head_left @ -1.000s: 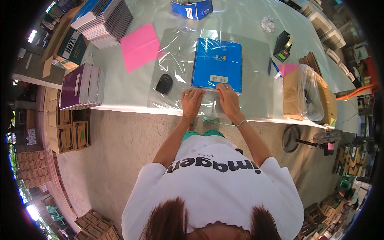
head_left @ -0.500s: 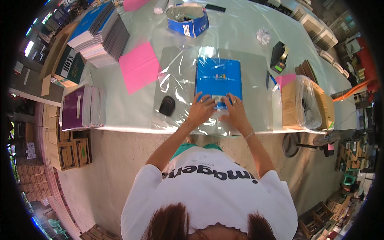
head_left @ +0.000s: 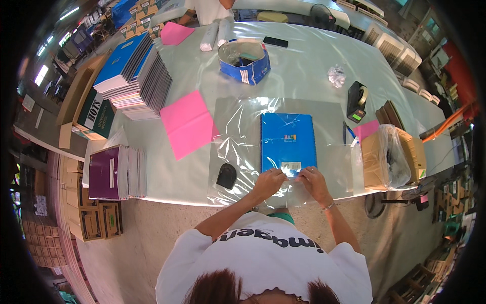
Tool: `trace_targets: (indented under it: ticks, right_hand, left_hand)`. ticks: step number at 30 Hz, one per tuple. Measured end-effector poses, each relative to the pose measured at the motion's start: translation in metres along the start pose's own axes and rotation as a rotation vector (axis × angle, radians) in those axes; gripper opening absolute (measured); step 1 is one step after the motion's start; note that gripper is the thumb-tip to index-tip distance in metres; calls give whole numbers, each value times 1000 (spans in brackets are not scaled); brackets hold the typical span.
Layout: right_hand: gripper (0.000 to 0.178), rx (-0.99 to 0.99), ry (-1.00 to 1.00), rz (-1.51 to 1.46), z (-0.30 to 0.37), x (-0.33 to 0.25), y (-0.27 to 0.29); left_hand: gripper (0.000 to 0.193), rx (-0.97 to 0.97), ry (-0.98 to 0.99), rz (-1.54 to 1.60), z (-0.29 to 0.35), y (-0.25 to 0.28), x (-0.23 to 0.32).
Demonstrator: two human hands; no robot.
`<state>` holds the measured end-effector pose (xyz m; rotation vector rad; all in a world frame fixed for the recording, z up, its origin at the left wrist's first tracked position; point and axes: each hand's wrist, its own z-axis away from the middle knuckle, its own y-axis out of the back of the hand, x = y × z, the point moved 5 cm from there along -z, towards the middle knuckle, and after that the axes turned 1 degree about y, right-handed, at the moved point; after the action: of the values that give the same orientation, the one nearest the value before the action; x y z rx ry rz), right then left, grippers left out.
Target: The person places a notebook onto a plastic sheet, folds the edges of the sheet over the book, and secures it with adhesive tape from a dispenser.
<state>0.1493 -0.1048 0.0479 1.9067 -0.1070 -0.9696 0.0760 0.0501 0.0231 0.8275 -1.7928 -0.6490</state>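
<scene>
A blue spiral-bound notebook (head_left: 286,139) lies flat, a whitish label (head_left: 291,165) near its near edge. My left hand (head_left: 270,183) is at the notebook's near left corner, its fingers pinched together. My right hand (head_left: 315,183) pinches beside the near right corner. A small shiny, clear strip or film shows between the fingertips; what exactly they grip is too small to tell. Shiny clear plastic (head_left: 235,137) spreads left of the notebook. On it rests a black rounded object (head_left: 227,176), left of my left hand.
Notebook stacks (head_left: 144,83) and purple-covered notebooks (head_left: 109,172) stand at left, near pink sheets (head_left: 188,124). A blue container (head_left: 248,71) and phone (head_left: 276,42) lie at the back. Right are a tape dispenser (head_left: 357,101), pens (head_left: 349,133) and a plastic-lined carton (head_left: 372,162). Another person (head_left: 207,12) stands across the table.
My hands have moved from on top of the label to the notebook's near edge, leaving the label uncovered. The view has tilted up, bringing in the person across the table.
</scene>
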Motion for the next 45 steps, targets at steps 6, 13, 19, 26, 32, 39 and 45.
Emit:
trace_targets:
  ticks: [6, 13, 19, 26, 32, 39, 45]
  right_hand:
    - [18, -97, -63, -149, -11, 18, -2]
    - [28, -220, -212, -224, -13, 36, 4]
    - [31, 174, -395, -500, -56, 105, 29]
    - [35, 990, -678, -209, -78, 345, 171]
    - [26, 740, -925, -713, -109, 388, 173]
    - [25, 697, -980, -902, -113, 396, 178]
    - [22, 672, -936, -916, -124, 386, 166]
  left_hand:
    - [6, 76, 126, 103, -2, 6, 4]
    - [9, 194, 170, 4, -14, -7, 16]
    - [9, 319, 199, -150, -6, -3, 20]
    - [11, 359, 170, -201, -23, -17, 30]
    - [12, 352, 209, -310, -15, -13, 32]
    - [12, 365, 233, -301, -19, -17, 31]
    - [8, 350, 275, -306, -11, -15, 26]
